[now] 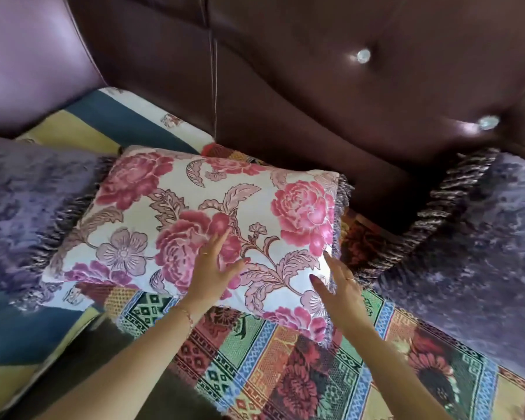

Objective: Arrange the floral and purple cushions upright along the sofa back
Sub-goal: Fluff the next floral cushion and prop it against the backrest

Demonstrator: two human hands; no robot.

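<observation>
A floral cushion (176, 213), white with pink roses and a fringed edge, lies tilted on the sofa seat in the middle of the view. My left hand (215, 268) rests flat on its front face with the fingers spread. My right hand (337, 286) touches its lower right corner beside the fringe, fingers apart. One purple velvet cushion (28, 201) lies at the left, partly under the floral one's edge. Another purple velvet cushion (479, 253) with a dark fringe leans at the right against the sofa back (300, 86).
The dark brown tufted sofa back has shiny buttons (362, 56). A patterned multicolour throw (270, 368) covers the seat at the front and right. A blue and yellow cover (109, 119) lies at the left, next to a purple leather armrest (28, 56).
</observation>
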